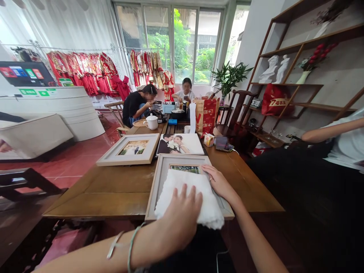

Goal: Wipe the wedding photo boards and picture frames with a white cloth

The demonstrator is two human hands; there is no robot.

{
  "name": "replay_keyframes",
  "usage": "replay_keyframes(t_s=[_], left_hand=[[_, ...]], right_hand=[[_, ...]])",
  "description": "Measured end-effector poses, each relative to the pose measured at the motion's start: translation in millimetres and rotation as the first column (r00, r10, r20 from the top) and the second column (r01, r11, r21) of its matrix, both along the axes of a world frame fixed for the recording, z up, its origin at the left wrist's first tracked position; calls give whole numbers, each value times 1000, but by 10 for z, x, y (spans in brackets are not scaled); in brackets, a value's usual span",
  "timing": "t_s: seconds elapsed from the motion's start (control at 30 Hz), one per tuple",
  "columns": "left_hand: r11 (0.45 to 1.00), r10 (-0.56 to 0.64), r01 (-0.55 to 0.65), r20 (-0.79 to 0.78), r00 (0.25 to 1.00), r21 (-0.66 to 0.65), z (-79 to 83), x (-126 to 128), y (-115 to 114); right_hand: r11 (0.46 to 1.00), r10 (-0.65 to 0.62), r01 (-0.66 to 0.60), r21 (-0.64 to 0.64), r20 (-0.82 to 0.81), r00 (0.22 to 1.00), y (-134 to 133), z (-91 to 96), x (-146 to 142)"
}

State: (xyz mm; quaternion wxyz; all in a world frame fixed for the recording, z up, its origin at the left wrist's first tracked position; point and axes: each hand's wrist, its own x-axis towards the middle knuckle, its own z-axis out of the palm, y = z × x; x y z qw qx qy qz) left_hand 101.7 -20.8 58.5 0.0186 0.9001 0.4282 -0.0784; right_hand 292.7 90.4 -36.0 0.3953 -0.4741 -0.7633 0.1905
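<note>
A light wooden picture frame (pixel 151 189) lies at the near edge of the table, its photo (pixel 186 168) mostly covered by a white cloth (pixel 167 189). My left hand (pixel 183 216), with bracelets at the wrist, presses on the cloth with its fingers spread. The left thumb is hidden. My right hand (pixel 218 181) rests on the right side of the same frame, fingers stretched flat toward the photo. Behind it lie a wedding portrait print (pixel 182 144) and, further left, a second framed photo (pixel 132 147).
The brown wooden table (pixel 119 193) also holds a white lidded cup (pixel 151 122), a red paper bag (pixel 206 115) and a phone (pixel 223 145). Two people sit at the far end. Another person's arm (pixel 332 130) is at right, before wooden shelves (pixel 305 84).
</note>
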Motion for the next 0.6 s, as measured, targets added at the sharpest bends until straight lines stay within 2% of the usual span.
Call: replay_keyframes(t_s=[0.1, 0.2, 0.3, 0.43, 0.5, 0.6], left_hand=[[994, 68, -70, -25, 997, -82, 47, 44, -208], [991, 121, -122, -34, 992, -53, 21, 65, -184], [985, 149, -146, -26, 988, 94, -100, 46, 32], [946, 200, -194, 4, 980, 261, -229, -53, 461], [931, 219, -211, 6, 976, 299, -215, -109, 672], [928, 173, -177, 41, 984, 328, -132, -136, 933]], right_hand=[[1000, -4, 4, 13, -16, 1000, 14, -33, 5], [1000, -7, 7, 18, -2, 1000, 9, -19, 0], [1000, -9, 9, 7, 30, 1000, -5, 18, -7], [1000, -7, 6, 15, 54, 999, -19, 30, -5], [1000, -10, 9, 23, 56, 998, -26, 28, -5], [1000, -19, 17, 20, 69, 997, -42, 48, -11]])
